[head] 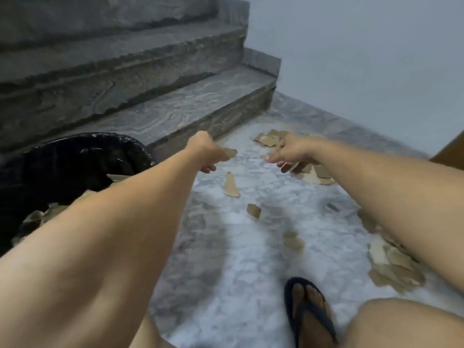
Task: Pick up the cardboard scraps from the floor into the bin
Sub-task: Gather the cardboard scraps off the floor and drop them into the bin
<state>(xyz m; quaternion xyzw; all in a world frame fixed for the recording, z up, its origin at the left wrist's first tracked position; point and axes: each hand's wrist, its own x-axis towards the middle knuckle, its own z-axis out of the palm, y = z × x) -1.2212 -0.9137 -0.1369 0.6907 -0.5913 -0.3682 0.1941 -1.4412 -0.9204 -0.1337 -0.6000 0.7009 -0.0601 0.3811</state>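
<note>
Brown cardboard scraps lie scattered on the marble floor: a pointed scrap (231, 185), a small scrap (254, 210), another scrap (292, 241), a pile (394, 262) at the right and a pile (270, 140) near the step. My left hand (204, 151) is stretched out past the bin, its fingers curled round a scrap (229, 153) that sticks out to the right. Fingers apart, my right hand (288, 154) hovers just above a third pile (317, 173). The bin (75, 156), lined with a black bag, stands at the left and holds several scraps (37, 217).
Grey stone stairs (175, 114) rise behind the bin and the far scraps. A pale wall (364, 59) closes the right side, with a wooden edge (449, 154) at the frame's right. My foot in a dark sandal (308, 312) rests on the floor in front.
</note>
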